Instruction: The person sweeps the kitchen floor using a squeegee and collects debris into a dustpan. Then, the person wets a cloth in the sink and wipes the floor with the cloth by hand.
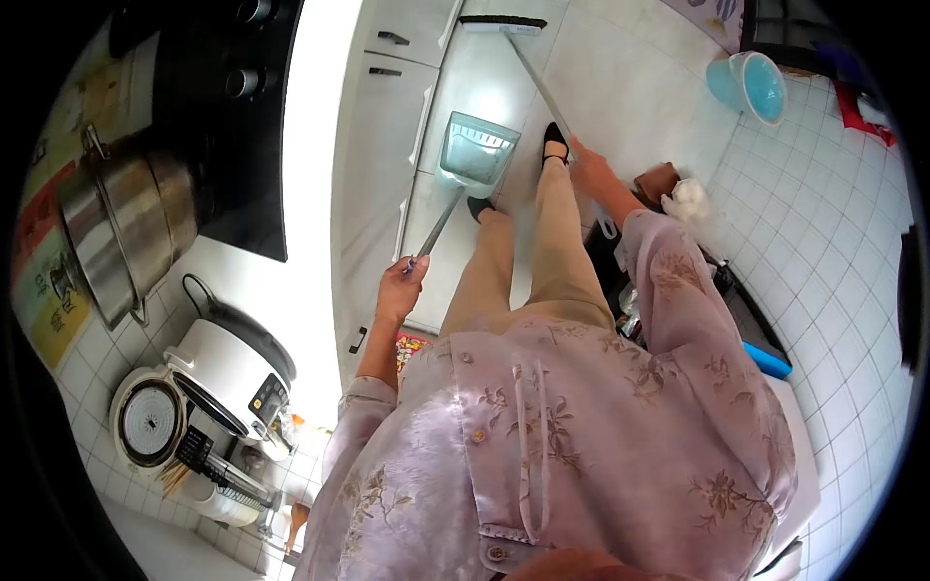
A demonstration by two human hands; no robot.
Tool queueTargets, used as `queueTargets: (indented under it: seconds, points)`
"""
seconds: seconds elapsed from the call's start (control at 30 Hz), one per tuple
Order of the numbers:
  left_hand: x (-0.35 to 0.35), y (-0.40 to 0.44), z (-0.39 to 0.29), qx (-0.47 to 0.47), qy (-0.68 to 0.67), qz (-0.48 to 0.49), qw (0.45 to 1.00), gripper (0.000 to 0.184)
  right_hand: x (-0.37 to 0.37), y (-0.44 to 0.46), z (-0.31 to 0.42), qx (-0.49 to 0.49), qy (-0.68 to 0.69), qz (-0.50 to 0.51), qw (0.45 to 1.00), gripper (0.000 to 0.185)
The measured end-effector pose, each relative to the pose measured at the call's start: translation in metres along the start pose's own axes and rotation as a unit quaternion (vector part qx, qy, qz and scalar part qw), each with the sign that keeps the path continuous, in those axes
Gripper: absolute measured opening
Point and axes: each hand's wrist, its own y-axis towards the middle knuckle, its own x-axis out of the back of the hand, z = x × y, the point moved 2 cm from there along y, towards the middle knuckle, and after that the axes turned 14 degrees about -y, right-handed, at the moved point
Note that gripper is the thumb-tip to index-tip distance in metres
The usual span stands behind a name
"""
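My left hand is closed round the upper end of the handle of a dustpan. The dustpan is translucent blue-green with a slotted part, and it is held low over the pale tiled floor, beside the cabinets and in front of my feet. In my right hand is the long pale handle of a broom. Its wide head, edged with dark bristles, lies farther off on the floor near the top of the view. The broom head and the dustpan are apart.
White cabinets with dark handles line the left, under a counter with a black stove, a steel pot and a white rice cooker. At right are a blue bucket, a white bag and a tiled wall.
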Motion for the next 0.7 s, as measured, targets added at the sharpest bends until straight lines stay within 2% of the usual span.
queueTargets:
  seconds: [0.03, 0.1, 0.13, 0.2, 0.33, 0.4, 0.43, 0.5, 0.53, 0.57, 0.63, 0.67, 0.7]
  points:
    - [0.003, 0.0, 0.008, 0.0, 0.002, -0.001, 1.0, 0.039, -0.024, -0.008, -0.004, 0.0, 0.003, 0.0, 1.0, 0.056]
    - [0.008, 0.001, 0.022, -0.058, 0.038, 0.0, 0.998, 0.038, -0.076, -0.037, -0.014, -0.006, -0.011, -0.005, 1.0, 0.055]
    - [0.011, 0.001, 0.025, -0.063, 0.038, 0.004, 0.997, 0.038, -0.072, -0.057, -0.001, -0.01, -0.012, -0.009, 1.0, 0.055]
    - [0.016, -0.003, 0.03, -0.036, 0.045, 0.011, 0.998, 0.039, -0.068, -0.114, 0.023, -0.093, -0.008, 0.107, 0.99, 0.052]
    - [0.024, -0.006, 0.038, -0.04, 0.051, 0.028, 0.997, 0.039, -0.069, -0.179, 0.03, -0.133, 0.017, 0.086, 0.987, 0.051]
    - [0.026, -0.006, 0.044, -0.045, 0.04, 0.035, 0.998, 0.038, -0.061, -0.198, 0.029, -0.205, 0.124, 0.058, 0.969, 0.053]
    - [0.026, -0.006, 0.045, -0.049, 0.028, 0.036, 0.998, 0.036, -0.064, -0.202, 0.021, -0.21, 0.122, 0.055, 0.968, 0.053]
    - [0.026, -0.007, 0.049, -0.04, 0.027, 0.043, 0.998, 0.035, -0.07, -0.203, -0.001, -0.18, 0.082, -0.071, 0.978, 0.053]
    - [0.026, -0.007, 0.052, -0.043, 0.023, 0.036, 0.998, 0.035, -0.025, -0.196, 0.02, -0.347, 0.217, 0.073, 0.91, 0.052]
    - [0.024, -0.005, 0.053, -0.047, 0.017, 0.027, 0.998, 0.035, -0.057, -0.182, -0.027, -0.308, 0.197, -0.01, 0.931, 0.05]
    - [0.021, -0.008, 0.056, -0.042, 0.015, 0.026, 0.999, 0.035, -0.047, -0.161, -0.055, -0.349, 0.294, -0.044, 0.889, 0.044]
    - [0.019, -0.01, 0.057, -0.045, 0.015, 0.032, 0.998, 0.035, -0.046, -0.147, -0.082, -0.323, 0.342, -0.086, 0.878, 0.033]
    - [0.018, -0.012, 0.056, -0.05, 0.015, 0.037, 0.998, 0.035, -0.019, -0.142, -0.075, -0.35, 0.388, -0.111, 0.846, 0.012]
